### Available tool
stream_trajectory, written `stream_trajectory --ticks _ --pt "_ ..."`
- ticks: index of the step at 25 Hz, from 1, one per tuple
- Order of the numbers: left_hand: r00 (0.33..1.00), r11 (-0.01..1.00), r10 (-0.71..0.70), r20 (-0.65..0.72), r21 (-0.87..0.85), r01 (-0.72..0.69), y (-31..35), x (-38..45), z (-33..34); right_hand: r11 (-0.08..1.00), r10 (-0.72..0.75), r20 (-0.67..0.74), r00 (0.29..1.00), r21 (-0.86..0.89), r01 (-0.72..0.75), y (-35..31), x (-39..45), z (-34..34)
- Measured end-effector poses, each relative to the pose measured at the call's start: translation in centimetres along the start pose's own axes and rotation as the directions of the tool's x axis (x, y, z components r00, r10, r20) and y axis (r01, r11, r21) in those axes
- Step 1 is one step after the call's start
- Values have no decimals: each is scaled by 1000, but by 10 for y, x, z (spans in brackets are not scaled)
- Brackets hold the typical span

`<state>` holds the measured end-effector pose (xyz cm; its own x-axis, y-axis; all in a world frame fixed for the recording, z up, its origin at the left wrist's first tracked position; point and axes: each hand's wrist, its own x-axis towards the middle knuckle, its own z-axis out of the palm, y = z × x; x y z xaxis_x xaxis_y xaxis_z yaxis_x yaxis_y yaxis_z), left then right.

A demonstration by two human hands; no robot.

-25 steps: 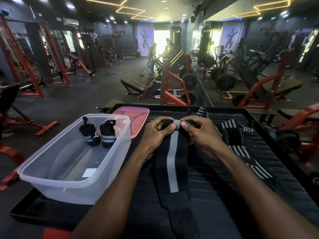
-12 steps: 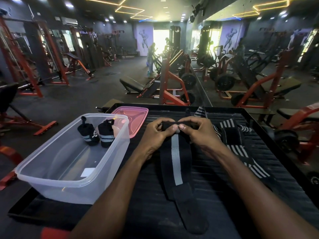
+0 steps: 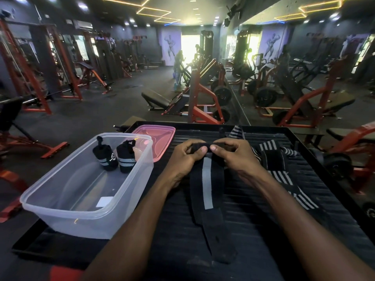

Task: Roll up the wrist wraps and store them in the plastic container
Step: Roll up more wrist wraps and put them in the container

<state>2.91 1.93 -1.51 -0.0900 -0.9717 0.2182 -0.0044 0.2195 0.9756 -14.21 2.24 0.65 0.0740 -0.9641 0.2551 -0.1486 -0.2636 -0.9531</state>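
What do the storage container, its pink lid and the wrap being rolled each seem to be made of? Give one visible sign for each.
Storage container: translucent, slightly frosted plastic; the rolled wraps inside show through its wall.
Pink lid: tinted see-through plastic, glossy with moulded ridges.
Wrap being rolled: matte black woven fabric with a grey stripe, probably elastic; it bends limply under both hands.

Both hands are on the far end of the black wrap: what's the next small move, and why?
Probably keep rolling toward yourself. Both hands, left hand and right hand, pinch only a small roll at the far end of the wrist wrap; most of it lies flat on the mat.
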Motion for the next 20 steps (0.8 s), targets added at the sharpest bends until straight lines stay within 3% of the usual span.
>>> stream_trajectory --ticks 4,10,15,17,20 --pt "999 997 -46 -20 -57 45 0 1 1 995 -94 7 996 38 94 -1 -1 1" --pt "999 1000 21 -26 -20 -22 2 -1 0 993 55 38 998 106 -59 3 2 2" --pt "995 962 -102 0 -253 99 3 -1 2 993 -103 26 994 53 102 0 -1 0" --pt "996 983 -92 3 -159 91 1 0 0 995 -87 27 996 41 86 1 0 0" --pt "999 997 -22 -31 -74 20 1 -1 -3 995 58 109 992 69 -66 3 0 0"
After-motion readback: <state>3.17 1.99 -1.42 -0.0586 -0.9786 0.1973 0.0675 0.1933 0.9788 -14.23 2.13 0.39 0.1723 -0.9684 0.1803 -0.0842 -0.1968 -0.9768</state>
